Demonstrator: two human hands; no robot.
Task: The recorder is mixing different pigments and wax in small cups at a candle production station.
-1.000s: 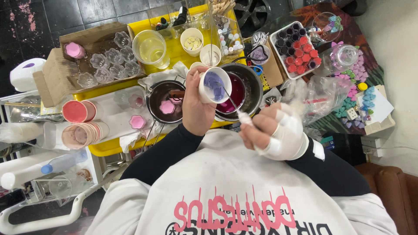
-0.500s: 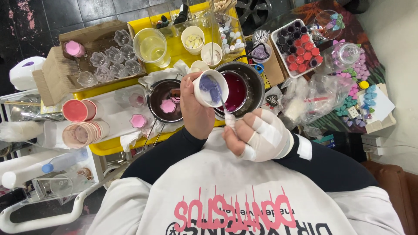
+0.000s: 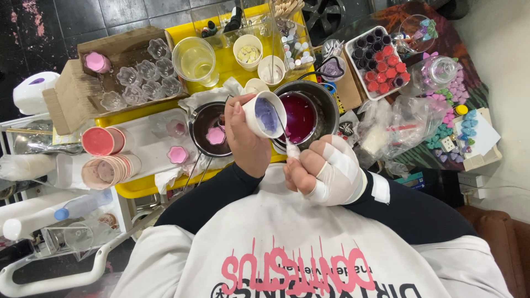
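The left hand point(image 3: 247, 144) is gripping a small white cup point(image 3: 265, 114) of lilac liquid at frame centre, tilted over the pot of magenta liquid point(image 3: 301, 116); the bandaged right hand point(image 3: 326, 171) is pinching a thin stirrer point(image 3: 284, 137) dipping into it, seemingly stirring. Crowded yellow tray point(image 3: 229, 63) above is leaving little free room

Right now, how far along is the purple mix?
Done: pink flower casts lie set on the white tray.
In hand: left hand holds a cup of purple liquid; bandaged right hand stirs it with a thin stick.
Left: clear flower moulds sit empty.
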